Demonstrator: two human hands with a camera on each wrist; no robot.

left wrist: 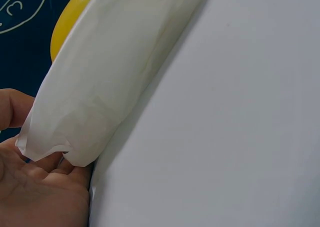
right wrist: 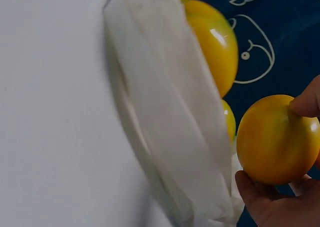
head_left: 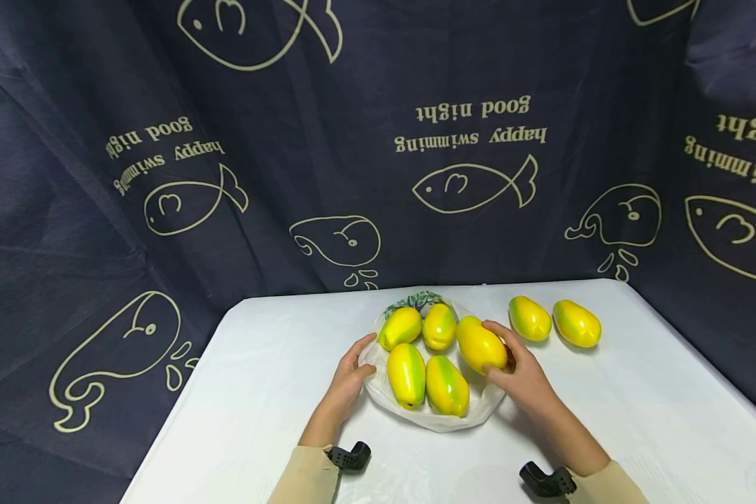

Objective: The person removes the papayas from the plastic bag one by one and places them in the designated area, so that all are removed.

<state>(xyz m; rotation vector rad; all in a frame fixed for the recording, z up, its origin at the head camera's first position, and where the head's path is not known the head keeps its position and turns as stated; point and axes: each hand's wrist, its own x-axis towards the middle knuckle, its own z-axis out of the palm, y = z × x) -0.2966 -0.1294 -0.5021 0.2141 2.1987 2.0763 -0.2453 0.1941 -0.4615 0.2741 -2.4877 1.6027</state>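
Note:
A soft white bag (head_left: 437,421) with a tree print lies spread on the table, its rim folded low. Several glossy yellow-green papayas (head_left: 407,376) rest inside it. At the bag's right side, my right hand (head_left: 521,374) holds another papaya (head_left: 480,345) over the bag, thumb and fingers round it; the right wrist view shows that papaya (right wrist: 277,139) up close. My left hand (head_left: 346,380) grips the bag's left edge. In the left wrist view, the bag's side (left wrist: 110,67) lies between its thumb and fingers, some of them hidden under the material.
Two more papayas, one nearer (head_left: 530,318) and one farther right (head_left: 577,323), lie on the white table (head_left: 277,364) at the back right. A dark blue curtain (head_left: 353,147) with fish and whale drawings hangs behind and on both sides.

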